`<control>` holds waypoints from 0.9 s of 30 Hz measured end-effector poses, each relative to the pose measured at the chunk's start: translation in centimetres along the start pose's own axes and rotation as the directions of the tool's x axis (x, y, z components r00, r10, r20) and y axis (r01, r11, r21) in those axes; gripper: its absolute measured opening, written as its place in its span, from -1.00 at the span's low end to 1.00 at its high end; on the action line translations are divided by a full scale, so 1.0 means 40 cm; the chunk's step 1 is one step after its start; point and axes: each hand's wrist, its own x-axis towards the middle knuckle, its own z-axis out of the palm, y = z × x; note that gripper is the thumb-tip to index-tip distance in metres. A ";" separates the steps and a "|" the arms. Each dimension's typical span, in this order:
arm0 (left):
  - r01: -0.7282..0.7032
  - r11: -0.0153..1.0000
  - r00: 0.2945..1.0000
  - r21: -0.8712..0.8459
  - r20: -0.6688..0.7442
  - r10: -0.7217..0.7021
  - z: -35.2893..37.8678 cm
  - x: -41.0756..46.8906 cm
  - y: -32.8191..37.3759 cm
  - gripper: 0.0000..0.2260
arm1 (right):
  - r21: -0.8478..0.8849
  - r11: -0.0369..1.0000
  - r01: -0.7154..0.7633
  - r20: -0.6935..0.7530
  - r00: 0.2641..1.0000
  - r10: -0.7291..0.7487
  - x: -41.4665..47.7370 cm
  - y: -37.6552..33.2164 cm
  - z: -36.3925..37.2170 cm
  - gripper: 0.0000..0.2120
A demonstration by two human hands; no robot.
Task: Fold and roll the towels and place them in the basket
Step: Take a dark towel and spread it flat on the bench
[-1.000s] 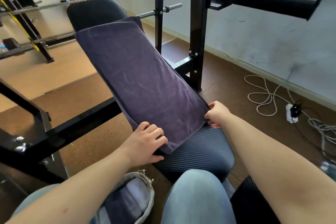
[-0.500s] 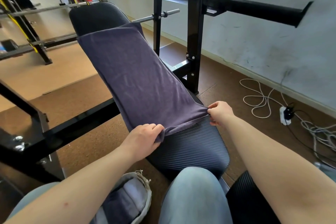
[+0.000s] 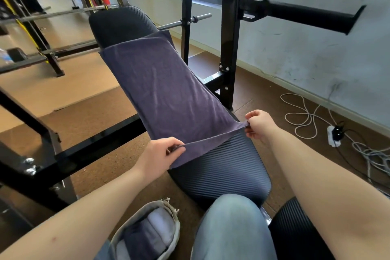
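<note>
A purple towel (image 3: 160, 88), folded lengthwise, lies along the black ribbed weight bench (image 3: 223, 167), its far end near the headrest. My left hand (image 3: 160, 154) pinches the towel's near left corner, and my right hand (image 3: 258, 125) pinches the near right corner. The near edge is lifted off the bench and stretched between both hands. A grey fabric basket (image 3: 168, 215) sits on the floor by my left knee, with rolled towels (image 3: 147, 236) inside it.
Black steel rack uprights (image 3: 229, 34) and a crossbar (image 3: 99, 141) flank the bench. A barbell (image 3: 198, 19) rests behind the headrest. White cable coils (image 3: 304, 116) and a power strip (image 3: 334, 136) lie on the brown floor at the right wall.
Both hands went from resting on the towel's near end to pinching its corners and lifting the edge away from the bench's near end.
</note>
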 end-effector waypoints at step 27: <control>0.310 0.871 0.737 -0.381 -0.482 -0.474 -0.369 0.426 -0.238 -0.84 | -0.174 0.803 0.570 -0.030 0.812 -0.583 0.231 -0.532 0.331 -0.89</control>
